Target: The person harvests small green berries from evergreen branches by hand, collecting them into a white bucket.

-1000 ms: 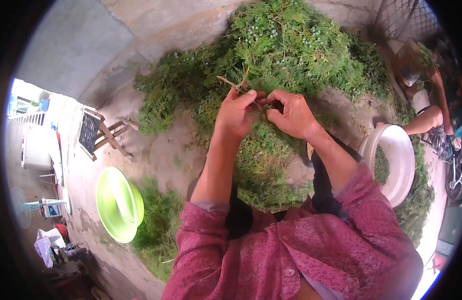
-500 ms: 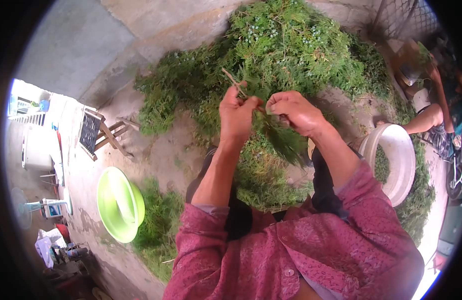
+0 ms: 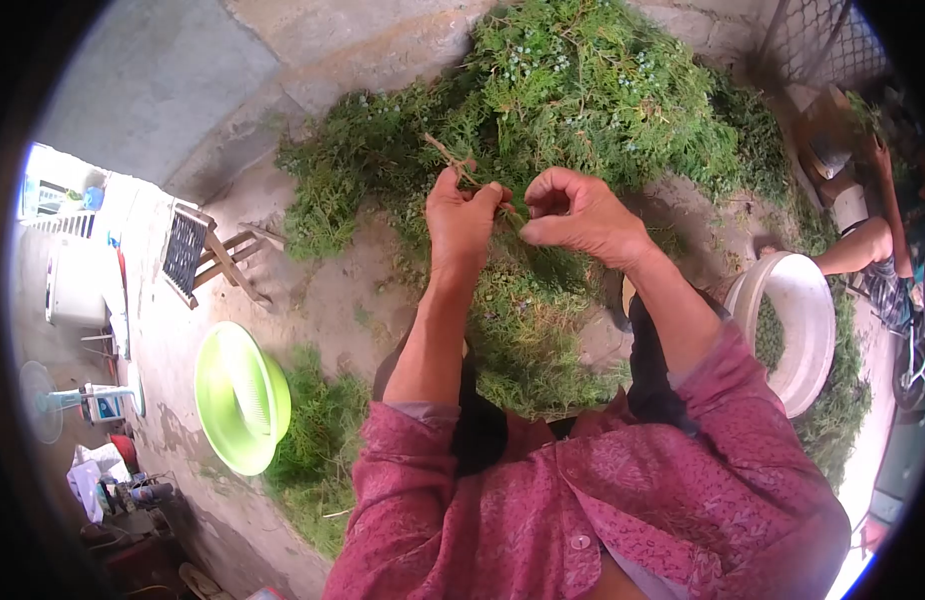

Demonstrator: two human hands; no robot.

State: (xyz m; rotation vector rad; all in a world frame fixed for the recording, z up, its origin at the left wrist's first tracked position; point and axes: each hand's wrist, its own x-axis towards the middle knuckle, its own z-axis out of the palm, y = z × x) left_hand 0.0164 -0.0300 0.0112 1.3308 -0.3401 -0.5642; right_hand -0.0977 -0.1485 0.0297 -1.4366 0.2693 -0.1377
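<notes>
A thin brown-stemmed evergreen branch is pinched between the thumb and fingers of my left hand. Its bare end sticks up beyond the fingers, and a small green tip points toward my other hand. Close beside that tip is my right hand, with thumb and bent fingers curved apart and a gap between them. Dark green foliage shows just under the right hand. Beyond both hands rises a large pile of evergreen branches dotted with pale bluish berries.
A lime-green basin sits at the left beside loose greenery. At the right stands a white bucket with green bits inside. A folding stool is at the far left. Another person's leg and arm show at the far right.
My right hand's fingers have spread from a pinch. The long feathery sprig that hung below my hands no longer shows clearly. My left hand has shifted slightly left with the branch.
</notes>
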